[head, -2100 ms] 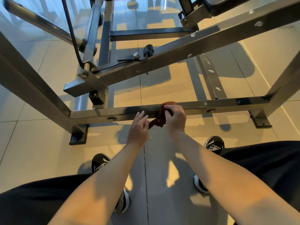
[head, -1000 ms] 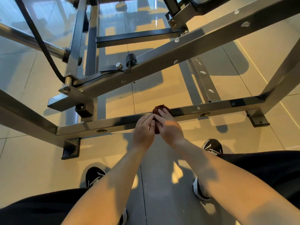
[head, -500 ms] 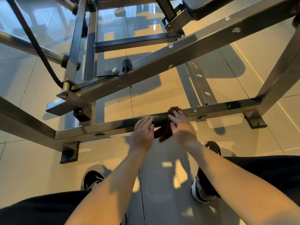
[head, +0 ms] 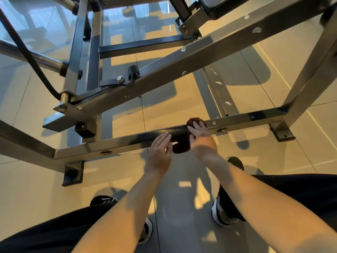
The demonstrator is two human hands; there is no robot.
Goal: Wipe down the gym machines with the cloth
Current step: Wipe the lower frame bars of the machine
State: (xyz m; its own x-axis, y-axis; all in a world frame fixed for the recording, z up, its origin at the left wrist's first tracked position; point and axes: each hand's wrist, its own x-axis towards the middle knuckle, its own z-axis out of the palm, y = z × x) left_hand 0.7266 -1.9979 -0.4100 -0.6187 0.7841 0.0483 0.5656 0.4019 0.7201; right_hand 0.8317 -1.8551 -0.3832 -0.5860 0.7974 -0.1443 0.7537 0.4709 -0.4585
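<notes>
A dark red cloth (head: 181,147) is draped over the low horizontal bar (head: 246,119) of the grey steel gym machine. My right hand (head: 200,137) holds the cloth against the bar, with its fingers bent over the bar's top and the thumb on the near side. Part of the cloth hangs below the bar. Just left of the cloth is my left hand (head: 160,152), fingers straight and together, with its fingertips at the bar's near face. It holds nothing.
A long diagonal beam (head: 182,70) crosses above the bar. A black cable (head: 27,52) and a chrome tube (head: 36,59) are at the left. Foot plates (head: 73,175) (head: 283,135) sit on the tiled floor, and my shoes (head: 226,207) (head: 104,199) stand close in front.
My right hand has slid the cloth to the right along the low bar. My left hand has stayed just left of the cloth with its fingers straight.
</notes>
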